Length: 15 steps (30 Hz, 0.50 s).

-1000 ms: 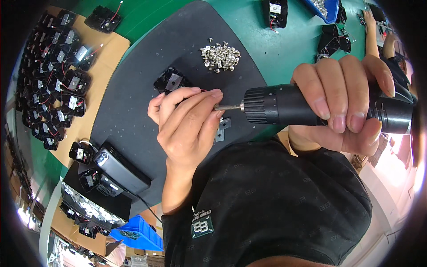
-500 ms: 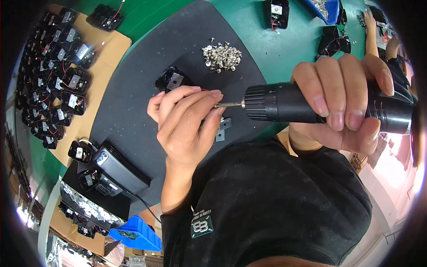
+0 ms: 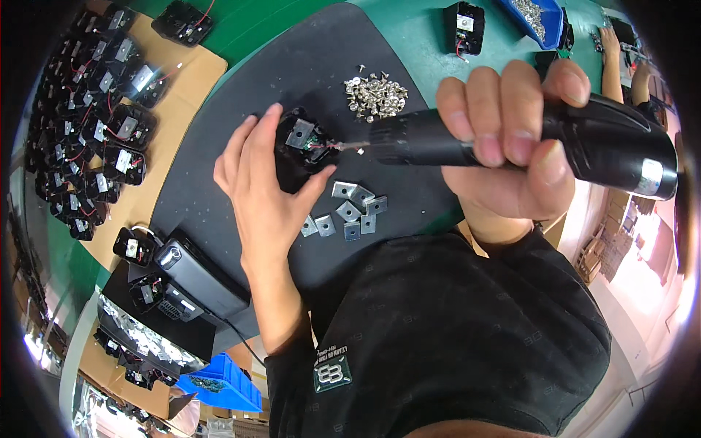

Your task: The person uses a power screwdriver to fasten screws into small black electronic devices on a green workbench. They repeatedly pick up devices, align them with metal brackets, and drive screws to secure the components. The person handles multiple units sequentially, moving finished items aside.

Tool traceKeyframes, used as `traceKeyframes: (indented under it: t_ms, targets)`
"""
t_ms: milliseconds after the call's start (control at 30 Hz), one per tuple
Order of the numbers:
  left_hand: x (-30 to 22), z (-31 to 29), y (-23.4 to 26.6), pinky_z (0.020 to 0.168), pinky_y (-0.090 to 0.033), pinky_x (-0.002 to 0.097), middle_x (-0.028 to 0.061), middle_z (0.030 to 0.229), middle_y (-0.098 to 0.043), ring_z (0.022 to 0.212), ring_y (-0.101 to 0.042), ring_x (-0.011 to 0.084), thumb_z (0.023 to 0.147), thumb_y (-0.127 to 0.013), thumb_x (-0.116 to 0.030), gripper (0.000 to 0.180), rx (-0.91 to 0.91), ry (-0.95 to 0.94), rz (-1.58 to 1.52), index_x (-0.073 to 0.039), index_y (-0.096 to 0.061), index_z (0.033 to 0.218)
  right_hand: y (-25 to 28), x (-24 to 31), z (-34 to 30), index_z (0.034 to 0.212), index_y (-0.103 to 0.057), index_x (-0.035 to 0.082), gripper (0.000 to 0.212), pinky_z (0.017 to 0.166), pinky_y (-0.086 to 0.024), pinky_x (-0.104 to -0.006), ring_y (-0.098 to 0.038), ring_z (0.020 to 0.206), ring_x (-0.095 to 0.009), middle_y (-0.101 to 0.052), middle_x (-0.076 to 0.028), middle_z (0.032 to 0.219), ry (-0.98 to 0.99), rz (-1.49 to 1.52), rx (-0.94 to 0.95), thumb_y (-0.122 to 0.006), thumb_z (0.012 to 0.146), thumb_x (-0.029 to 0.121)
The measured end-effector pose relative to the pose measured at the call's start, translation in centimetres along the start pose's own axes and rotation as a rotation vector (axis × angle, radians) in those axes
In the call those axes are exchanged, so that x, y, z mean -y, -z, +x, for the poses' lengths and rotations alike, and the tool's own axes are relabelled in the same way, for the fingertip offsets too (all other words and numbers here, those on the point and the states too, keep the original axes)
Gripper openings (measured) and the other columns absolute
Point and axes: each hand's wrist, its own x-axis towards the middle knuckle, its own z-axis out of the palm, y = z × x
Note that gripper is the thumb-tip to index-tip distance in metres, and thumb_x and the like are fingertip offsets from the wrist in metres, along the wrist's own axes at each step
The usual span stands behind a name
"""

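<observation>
My left hand (image 3: 261,182) spans a small black plastic housing (image 3: 290,166) on the dark mat, thumb at its near edge and fingers along its left side. Inside the housing lie a metal plate (image 3: 299,134), a bit of green board and red wires. In my right hand (image 3: 504,128) is a black electric screwdriver (image 3: 416,139), held level with its bit (image 3: 354,147) pointing left at the housing. A small bright piece shows by the bit, possibly a screw; blur hides whether it touches the housing. Several square metal plates with holes (image 3: 349,212) lie just nearer than the housing.
A heap of silver screws (image 3: 376,96) lies on the mat (image 3: 241,95). Many wired black housings (image 3: 95,131) crowd the cardboard at left. A black device (image 3: 201,270) sits near the mat's left edge. Beyond are a blue bin (image 3: 537,18) and another person's hand (image 3: 610,40).
My left hand has left the bit's tip and moved down around the housing, uncovering the metal plates. My right hand has brought the screwdriver left, toward the housing.
</observation>
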Motion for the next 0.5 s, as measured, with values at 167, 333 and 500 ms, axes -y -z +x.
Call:
traceKeyframes:
  t_ms: [167,333,500]
  targets:
    - [0.0,0.6,-0.2,0.099,-0.036,0.0394,0.0103,0.116,-0.061,0.108,-0.057,0.0278,0.051,-0.086,-0.021,0.082,0.072,-0.024,-0.077,-0.009,-0.057,0.127,-0.4,-2.0,0.3,0.127,-0.045,0.020,0.040,0.074,-0.037,-0.0322,-0.048,0.073,-0.011,-0.049,0.004,0.082,0.013,-0.073,-0.027,-0.061,0.090,0.019]
    - [-0.3,0.7,-0.4,0.092,-0.038,0.0373,0.0090,0.106,-0.060,0.100,-0.058,0.0271,0.050,-0.085,-0.021,0.081,0.070,0.009,-0.100,-0.010,-0.059,0.125,-0.1,-2.3,0.6,0.127,-0.045,0.021,0.040,0.072,-0.037,-0.0327,-0.048,0.072,-0.011,-0.049,0.004,0.082,-0.029,-0.087,0.021,-0.062,0.090,0.020]
    - [-0.3,0.7,-0.5,0.091,-0.039,0.0368,0.0082,0.105,-0.059,0.099,-0.058,0.0260,0.049,-0.085,-0.022,0.081,0.071,0.003,-0.098,-0.010,-0.059,0.125,0.0,-2.5,0.8,0.127,-0.045,0.021,0.042,0.072,-0.038,-0.0326,-0.047,0.071,-0.011,-0.049,0.005,0.081,-0.027,-0.106,0.002,-0.063,0.089,0.020]
